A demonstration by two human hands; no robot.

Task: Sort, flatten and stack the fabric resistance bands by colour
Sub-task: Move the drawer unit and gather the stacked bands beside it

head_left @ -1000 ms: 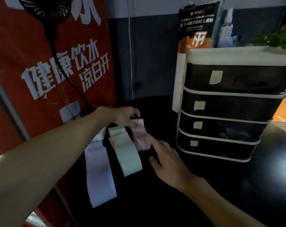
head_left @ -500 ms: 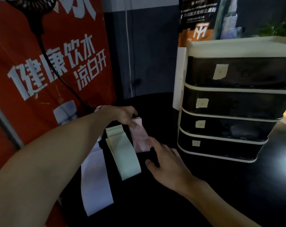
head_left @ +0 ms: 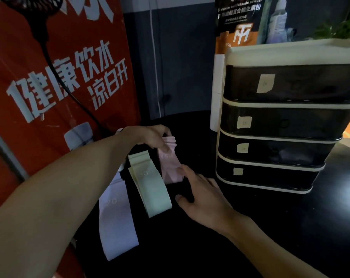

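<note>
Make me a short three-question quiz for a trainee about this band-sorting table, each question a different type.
1. True or false: the green bands lie between the lavender bands and the pink bands.
2. Which stack does the left hand hold at its far end? A lavender, B green, C pink.
3. Fill in: the black drawer unit has ___ drawers.
Key: 1 true; 2 C; 3 four.

Left forearm (head_left: 59,187) hides one end of the lavender band (head_left: 118,217)
</note>
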